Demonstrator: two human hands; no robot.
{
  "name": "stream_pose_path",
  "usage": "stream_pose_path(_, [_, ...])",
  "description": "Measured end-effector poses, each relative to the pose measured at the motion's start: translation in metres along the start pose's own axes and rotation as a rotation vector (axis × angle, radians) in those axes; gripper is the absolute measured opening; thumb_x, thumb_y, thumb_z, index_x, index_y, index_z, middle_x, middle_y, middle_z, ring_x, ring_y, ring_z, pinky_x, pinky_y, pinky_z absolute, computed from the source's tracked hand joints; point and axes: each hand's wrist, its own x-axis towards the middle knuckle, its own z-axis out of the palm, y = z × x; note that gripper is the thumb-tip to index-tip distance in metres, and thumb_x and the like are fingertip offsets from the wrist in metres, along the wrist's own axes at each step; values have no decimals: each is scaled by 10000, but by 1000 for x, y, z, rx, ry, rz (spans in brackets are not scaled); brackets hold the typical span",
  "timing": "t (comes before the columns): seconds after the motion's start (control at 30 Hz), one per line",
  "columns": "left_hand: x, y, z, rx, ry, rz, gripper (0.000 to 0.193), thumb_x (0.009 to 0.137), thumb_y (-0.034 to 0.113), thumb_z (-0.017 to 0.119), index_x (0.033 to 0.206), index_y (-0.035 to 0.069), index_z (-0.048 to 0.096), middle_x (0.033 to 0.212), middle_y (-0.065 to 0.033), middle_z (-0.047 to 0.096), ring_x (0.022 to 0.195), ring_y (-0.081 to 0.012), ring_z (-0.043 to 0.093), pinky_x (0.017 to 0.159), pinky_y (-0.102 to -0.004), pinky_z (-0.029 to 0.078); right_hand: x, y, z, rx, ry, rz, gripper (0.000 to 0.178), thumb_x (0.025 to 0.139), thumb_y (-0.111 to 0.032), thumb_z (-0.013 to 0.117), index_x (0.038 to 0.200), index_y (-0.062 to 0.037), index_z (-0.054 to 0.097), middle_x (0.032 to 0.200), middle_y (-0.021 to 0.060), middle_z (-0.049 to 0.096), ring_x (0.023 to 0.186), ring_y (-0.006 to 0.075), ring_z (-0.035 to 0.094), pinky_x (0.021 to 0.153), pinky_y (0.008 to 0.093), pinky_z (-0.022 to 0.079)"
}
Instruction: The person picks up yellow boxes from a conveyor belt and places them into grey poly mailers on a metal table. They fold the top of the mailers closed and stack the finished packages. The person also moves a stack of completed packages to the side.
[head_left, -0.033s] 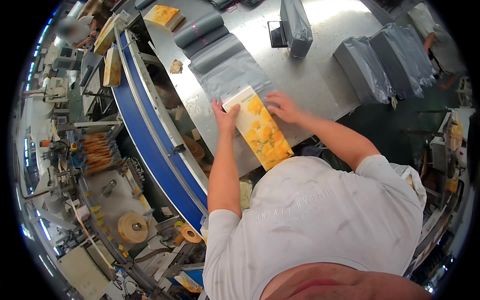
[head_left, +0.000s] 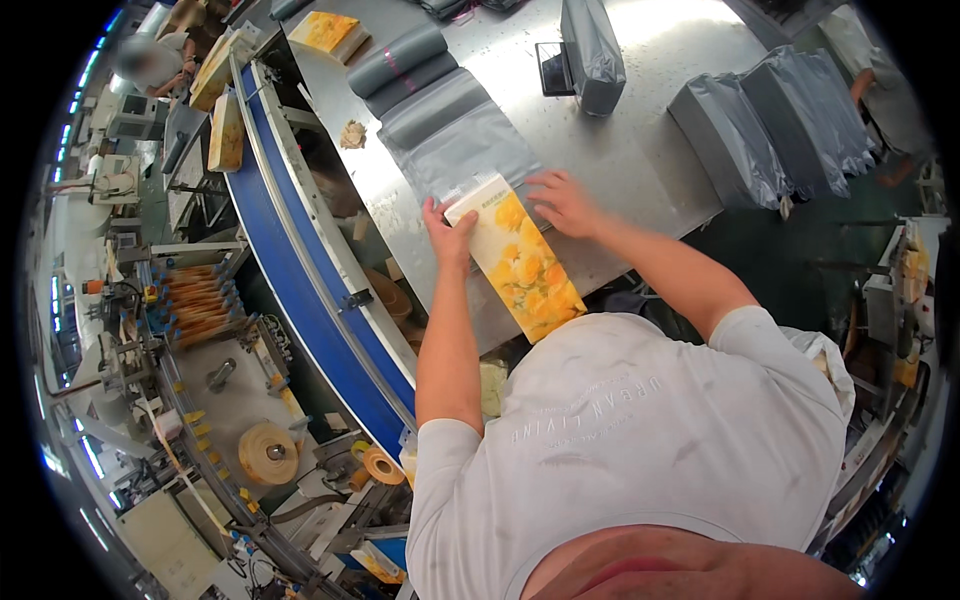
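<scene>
A long, box-shaped white pack printed with yellow flowers (head_left: 530,265) lies slanted at the table's near edge, its near end close to my shirt. My left hand (head_left: 450,235) grips its far left corner, thumb on top and fingers along the side. Beyond the pack's far end, a flat grey plastic bag (head_left: 470,155) spreads out from a roll of grey bags (head_left: 400,60). My right hand (head_left: 565,203) is beside the pack's far right side, by the bag's near right corner. Its fingers are bent and a little apart, holding nothing I can see.
Filled grey bags (head_left: 735,140) stand at the table's right, another upright bag (head_left: 597,60) by a small black frame (head_left: 553,68) at the back. A blue conveyor belt (head_left: 300,240) curves along the left, with flower-printed packs (head_left: 226,130) near its far end. Other people work at both far sides.
My right hand has shifted slightly and shows more sharply than before. The pack and my left hand look almost the same.
</scene>
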Motion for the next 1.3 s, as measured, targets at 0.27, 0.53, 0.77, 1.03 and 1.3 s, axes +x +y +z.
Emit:
stream_pose_path(0.27, [7, 9, -16, 917, -422, 308, 668, 764, 112, 757, 1416, 98, 615, 1336, -157, 566, 1190, -339, 526, 1087, -450, 447, 60, -15, -36, -255, -321, -17, 669, 910, -154, 621, 1562, -137, 470, 1691, -15, 351, 1555, 351, 248, 1225, 558, 268])
stream_pose_path(0.53, [-15, 8, 48, 699, 158, 10, 650, 892, 391, 790, 1371, -9, 608, 1663, -228, 338, 1555, -451, 230, 1241, -479, 286, 33, -48, -48, -220, -287, -196, 737, 858, -94, 603, 1577, -127, 447, 1669, 2, 379, 1512, 355, 323, 1223, 537, 289])
stream_pose_path(0.77, [-65, -47, 9, 502, 9, 376, 316, 1046, 170, 575, 1209, -98, 620, 1472, -324, 546, 1332, -472, 544, 1144, -443, 415, 5, 15, -8, 433, 55, -135, 405, 891, -131, 637, 1292, -74, 642, 1479, 59, 586, 1312, 325, 570, 1060, 470, 493])
stream_pose_path(1.03, [1, -22, 8, 861, 69, 217, 248, 905, 206, 682, 940, -39, 679, 1047, -276, 723, 1011, -471, 693, 856, -543, 540, 29, -2, -3, -84, -80, 331, 300, 981, -330, 592, 1080, -90, 743, 1020, 220, 734, 995, 445, 673, 848, 527, 552])
stream_pose_path(1.3, [-114, -50, -47, 1230, -925, 74, 226, 829, 167, 676, 942, 0, 778, 999, -276, 737, 949, -464, 705, 855, -548, 569, -109, -48, -21, -191, -818, 214, 251, 892, -267, 670, 993, -70, 788, 950, 219, 750, 944, 424, 709, 848, 523, 557])
